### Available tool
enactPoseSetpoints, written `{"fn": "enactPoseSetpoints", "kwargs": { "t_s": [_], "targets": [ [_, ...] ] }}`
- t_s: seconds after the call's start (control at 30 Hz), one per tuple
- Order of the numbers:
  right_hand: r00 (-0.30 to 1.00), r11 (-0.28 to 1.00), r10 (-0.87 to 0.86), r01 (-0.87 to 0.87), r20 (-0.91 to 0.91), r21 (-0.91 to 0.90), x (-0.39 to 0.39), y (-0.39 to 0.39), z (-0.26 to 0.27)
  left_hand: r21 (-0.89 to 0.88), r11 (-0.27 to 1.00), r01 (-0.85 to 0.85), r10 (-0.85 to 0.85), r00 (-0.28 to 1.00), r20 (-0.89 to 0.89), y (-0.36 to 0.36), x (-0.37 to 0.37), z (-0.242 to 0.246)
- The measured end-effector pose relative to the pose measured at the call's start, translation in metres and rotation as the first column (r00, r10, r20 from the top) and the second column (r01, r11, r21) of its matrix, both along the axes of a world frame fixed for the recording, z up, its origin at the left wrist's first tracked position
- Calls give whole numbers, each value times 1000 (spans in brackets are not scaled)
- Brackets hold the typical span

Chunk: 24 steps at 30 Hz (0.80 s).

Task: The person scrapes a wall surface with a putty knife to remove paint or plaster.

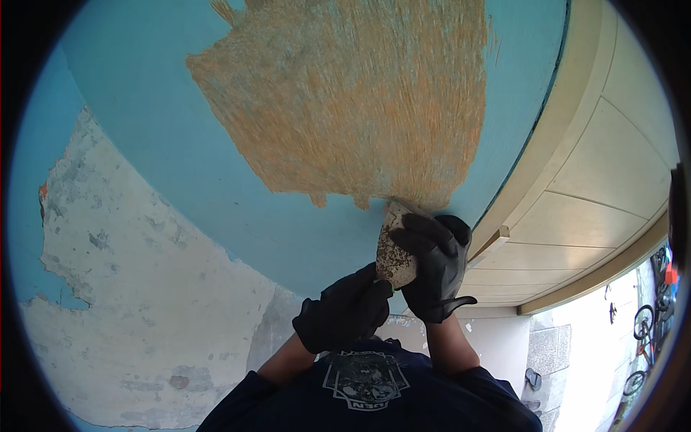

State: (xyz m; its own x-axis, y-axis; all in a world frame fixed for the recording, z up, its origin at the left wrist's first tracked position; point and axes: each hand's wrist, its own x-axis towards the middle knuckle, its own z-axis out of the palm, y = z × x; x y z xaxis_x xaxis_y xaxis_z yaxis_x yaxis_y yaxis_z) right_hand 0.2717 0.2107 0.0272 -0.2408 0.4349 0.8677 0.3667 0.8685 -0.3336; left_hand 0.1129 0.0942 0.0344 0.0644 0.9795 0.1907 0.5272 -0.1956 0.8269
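Note:
Both my hands wear black gloves and hold one flat, speckled scraper-like tool [397, 248] against the wall. My left hand [348, 310] closes around its lower end, where a bit of green shows. My right hand [436, 259] lies over its broad upper part, fingers across the face. The tool's upper edge meets the wall at the lower rim of a large scraped patch [356, 102], tan and orange with streaks. Blue paint [302, 232] surrounds this patch. The tool's working edge is partly hidden.
Bare grey-white plaster [162, 302] with ragged blue edges spreads at the left. A cream frame and panels [583, 221] run down the right, with a narrow bar [488, 247] jutting out near my right hand. Sandals [533, 379] and bicycles [642, 324] are at the lower right.

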Motion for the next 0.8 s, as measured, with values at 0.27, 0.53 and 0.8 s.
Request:
{"fn": "enactPoseSetpoints", "kwargs": {
  "t_s": [0.27,0.53,0.8],
  "targets": [
    [1000,1000,-12,13,-23,2,-1,1,2,-290,957,-12,70,979,191,-2,1,3],
    [1000,1000,3,-2,-21,31,3,8,-12,-150,988,-36,60,985,163,-25,18,-7],
    [997,1000,23,-22,-67,14,3,8,-18,-120,990,-75,97,977,191,-54,16,-23]
  ]
}}
